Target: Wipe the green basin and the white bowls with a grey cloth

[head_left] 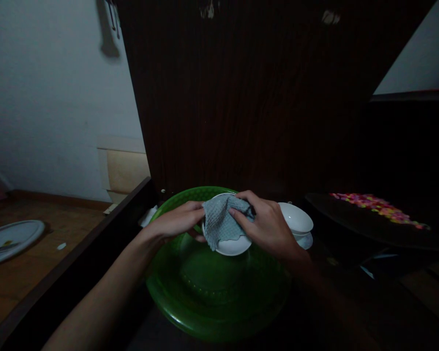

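Over a green plastic basin (219, 321), a white bowl (236, 247) is held between both hands. A grey-blue textured cloth (221, 224) drapes across the bowl and covers most of its inside. My left hand (185, 219) grips the bowl by its left rim, thumb on the near side and some fingers hidden behind it. My right hand (263, 217) pinches the cloth against the bowl's right side, the thumb pressing on the fabric. Just right of the basin sit stacked white bowls (296, 219).
A dark wooden panel (241, 97) rises behind the basin. To the right is a dark surface with a strip of pink and yellow small pieces (380, 207). On the floor at left lies a pale round lid-like object (12, 241), beyond a dark wooden edge (76, 263).
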Available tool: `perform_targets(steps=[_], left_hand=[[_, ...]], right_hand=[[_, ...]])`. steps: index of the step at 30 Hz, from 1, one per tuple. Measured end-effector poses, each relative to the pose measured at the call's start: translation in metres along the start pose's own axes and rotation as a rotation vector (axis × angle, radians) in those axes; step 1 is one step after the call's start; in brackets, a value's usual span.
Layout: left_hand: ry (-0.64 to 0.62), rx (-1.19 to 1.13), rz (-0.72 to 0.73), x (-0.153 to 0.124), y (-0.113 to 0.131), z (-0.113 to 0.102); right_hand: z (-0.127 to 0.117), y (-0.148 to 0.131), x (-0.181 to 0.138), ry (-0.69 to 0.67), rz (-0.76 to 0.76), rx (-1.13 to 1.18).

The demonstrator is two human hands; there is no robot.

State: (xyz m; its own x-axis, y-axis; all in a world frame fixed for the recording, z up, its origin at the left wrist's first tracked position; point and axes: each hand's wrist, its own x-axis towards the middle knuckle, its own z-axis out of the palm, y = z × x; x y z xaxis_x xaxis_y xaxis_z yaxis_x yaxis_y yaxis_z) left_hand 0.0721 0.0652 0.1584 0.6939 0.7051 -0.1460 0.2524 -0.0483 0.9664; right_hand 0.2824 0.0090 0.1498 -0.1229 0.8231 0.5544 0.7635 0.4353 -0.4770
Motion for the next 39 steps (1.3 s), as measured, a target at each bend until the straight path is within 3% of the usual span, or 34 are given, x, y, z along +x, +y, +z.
perform_targets(steps=[4, 9, 12, 18, 28, 39], left_hand=[[0.016, 0.013, 0.000, 0.000, 0.000, -0.003], [0.056, -0.009, -0.009, -0.001, -0.001, -0.003], [0.088, -0.013, -0.016, -0.001, 0.001, -0.003], [0.028, -0.005, -0.020, 0.000, 0.002, -0.005], [0.044, -0.039, -0.025, 0.001, -0.001, -0.010], [0.065, 0.012, -0.019, 0.001, -0.001, -0.012]], right_hand=[[-0.008, 0.001, 0.000, -0.035, 0.070, 0.129], [-0.023, -0.001, 0.002, -0.108, 0.166, 0.510], [-0.023, 0.000, 0.004, -0.155, 0.220, 0.608], [-0.013, 0.015, 0.006, -0.214, 0.243, 0.636], [-0.023, 0.018, 0.014, -0.206, 0.134, 0.527], [-0.021, 0.026, 0.014, -0.147, 0.222, 0.639]])
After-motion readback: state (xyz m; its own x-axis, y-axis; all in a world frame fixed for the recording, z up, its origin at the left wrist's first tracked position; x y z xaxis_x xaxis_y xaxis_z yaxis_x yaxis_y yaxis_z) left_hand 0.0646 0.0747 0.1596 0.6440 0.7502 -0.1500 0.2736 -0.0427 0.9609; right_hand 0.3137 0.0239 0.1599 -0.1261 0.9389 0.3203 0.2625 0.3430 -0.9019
